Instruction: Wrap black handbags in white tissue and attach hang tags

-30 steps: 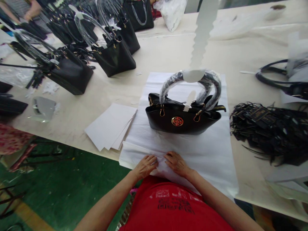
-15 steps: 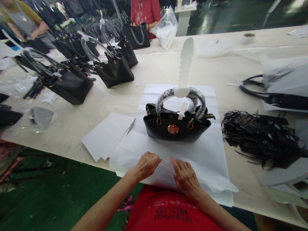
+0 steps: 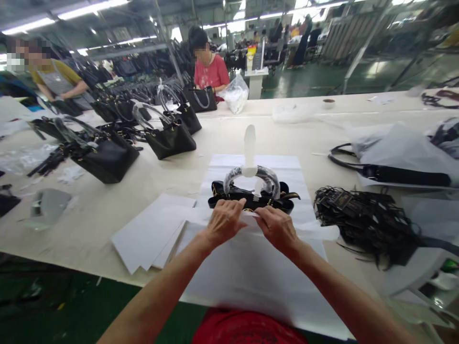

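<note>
A black handbag (image 3: 287, 205) stands upright on white tissue paper (image 3: 247, 272). Clear film wraps its arched handles (image 3: 271, 180), and a pale paper tag (image 3: 249, 145) sticks up from them. My left hand (image 3: 225, 220) pinches the paper's near edge, raised in front of the bag. Beside it, my right hand (image 3: 278, 228) is closed on the same edge. The hands and the raised paper hide most of the bag's front, with only a bit of its gold emblem showing.
White sheets (image 3: 148, 234) lie to the left. A heap of black tags with cords (image 3: 362, 215) is on the right, near a strapped black bag (image 3: 405, 175) under wrapping. More black handbags (image 3: 107, 155) stand at left. Two people work across the table (image 3: 229, 136).
Both hands have moved forward from the table's near side to the bag, bringing the tissue paper's edge up against its front. My view has tilted up, showing more of the room.
</note>
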The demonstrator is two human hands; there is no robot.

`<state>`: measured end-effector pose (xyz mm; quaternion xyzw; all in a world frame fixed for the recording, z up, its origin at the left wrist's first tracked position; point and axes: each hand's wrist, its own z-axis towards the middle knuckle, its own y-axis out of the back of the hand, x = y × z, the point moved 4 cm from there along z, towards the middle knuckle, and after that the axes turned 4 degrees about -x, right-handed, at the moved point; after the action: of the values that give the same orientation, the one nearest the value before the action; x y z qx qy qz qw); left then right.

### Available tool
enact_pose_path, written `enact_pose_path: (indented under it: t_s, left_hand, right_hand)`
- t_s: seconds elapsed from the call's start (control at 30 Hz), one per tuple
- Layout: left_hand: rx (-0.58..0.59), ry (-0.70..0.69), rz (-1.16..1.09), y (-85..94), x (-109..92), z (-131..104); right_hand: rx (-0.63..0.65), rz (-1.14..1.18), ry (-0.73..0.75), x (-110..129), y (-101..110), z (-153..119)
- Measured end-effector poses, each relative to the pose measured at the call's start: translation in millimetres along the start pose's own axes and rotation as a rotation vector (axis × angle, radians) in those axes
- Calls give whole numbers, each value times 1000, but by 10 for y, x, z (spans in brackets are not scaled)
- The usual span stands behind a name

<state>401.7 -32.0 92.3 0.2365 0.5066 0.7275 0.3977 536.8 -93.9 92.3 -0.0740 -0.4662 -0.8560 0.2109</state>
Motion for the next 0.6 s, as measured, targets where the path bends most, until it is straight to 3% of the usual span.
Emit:
enact_pose_path:
  t_s: [0.1, 0.2, 0.23, 0.4, 0.6]
  left_hand:
    - [86, -26, 31, -102, -112, 48]
    - [69, -114, 34, -143, -156, 47]
    - [48, -141, 37, -145, -154, 36]
    - [-82, -251, 49, -95, -123, -42]
    - [-227, -340, 94, 248, -158, -27]
  right_hand:
    - [-244, 15, 170, 146, 317, 108]
    - [-478, 53, 143, 116, 591, 404]
    - [-472, 89, 93, 56, 605, 541]
    - [-153, 479, -126, -256, 319, 1035]
    - [-165, 628, -78, -137, 377, 974]
